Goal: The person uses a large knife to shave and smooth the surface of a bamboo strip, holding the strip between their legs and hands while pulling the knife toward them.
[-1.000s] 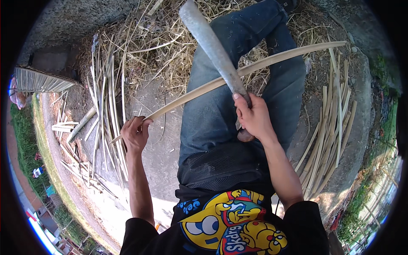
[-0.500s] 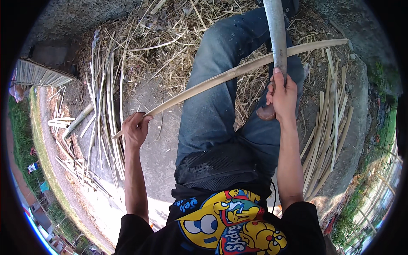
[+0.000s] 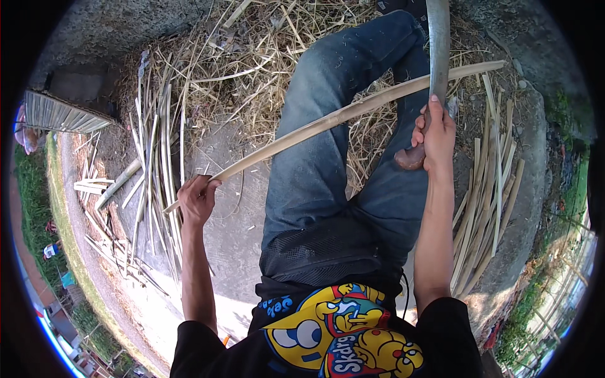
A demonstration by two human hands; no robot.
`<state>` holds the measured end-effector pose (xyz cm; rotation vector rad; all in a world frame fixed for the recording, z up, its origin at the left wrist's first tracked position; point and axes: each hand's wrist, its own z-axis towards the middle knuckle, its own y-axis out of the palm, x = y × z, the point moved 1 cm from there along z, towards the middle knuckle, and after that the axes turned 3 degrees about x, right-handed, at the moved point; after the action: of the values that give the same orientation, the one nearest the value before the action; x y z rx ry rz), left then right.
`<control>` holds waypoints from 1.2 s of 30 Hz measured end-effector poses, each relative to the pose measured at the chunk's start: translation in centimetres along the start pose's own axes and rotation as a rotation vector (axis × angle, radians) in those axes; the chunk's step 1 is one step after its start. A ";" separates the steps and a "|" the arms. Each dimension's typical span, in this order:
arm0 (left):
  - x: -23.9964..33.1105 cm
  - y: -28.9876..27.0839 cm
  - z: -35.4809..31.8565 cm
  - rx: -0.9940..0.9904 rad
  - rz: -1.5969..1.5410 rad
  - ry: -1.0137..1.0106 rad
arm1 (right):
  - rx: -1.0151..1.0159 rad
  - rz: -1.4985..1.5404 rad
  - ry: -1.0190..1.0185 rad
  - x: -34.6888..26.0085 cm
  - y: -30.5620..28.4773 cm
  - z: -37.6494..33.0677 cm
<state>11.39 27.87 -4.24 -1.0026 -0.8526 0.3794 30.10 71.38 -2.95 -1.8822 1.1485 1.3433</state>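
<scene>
A long, pale bamboo strip [image 3: 318, 124] slants across my thighs, its far end up at the right. My left hand [image 3: 196, 196] is closed round its near end, with a short tail showing past the fingers. In my right hand [image 3: 437, 133] is a machete [image 3: 439, 47] with a long grey blade and a brown hooked handle. The fingers wrap the handle, and the thumb lies along its top. The blade points away from me and crosses over the strip beyond my right knee. Whether its edge touches the strip, I cannot tell.
Bundles of split bamboo strips lie on the ground at left [image 3: 154, 157] and right [image 3: 488, 195]. Shavings [image 3: 246, 82] cover the ground ahead, around my jeans-clad legs [image 3: 315, 170]. A slatted bamboo panel [image 3: 63, 113] is at far left, and a rough wall [image 3: 132, 25] rises beyond.
My right hand has moved right with the machete, so the blade crosses the strip nearer its far end. The strip and my left hand have shifted slightly left and toward me.
</scene>
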 end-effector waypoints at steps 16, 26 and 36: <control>1.7 0.6 3.4 -0.070 0.008 0.118 | -0.423 0.293 0.506 1.6 1.3 -4.4; 1.4 -0.3 2.8 -0.011 0.008 0.121 | 0.106 0.073 0.008 -2.3 -3.8 2.3; 6.9 -0.4 7.0 -0.020 0.124 0.207 | -0.304 0.045 0.175 6.3 1.3 -4.7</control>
<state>10.33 36.10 1.03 -1.0965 -0.6104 0.3656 31.99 64.90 -7.16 -2.2398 1.1263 1.4687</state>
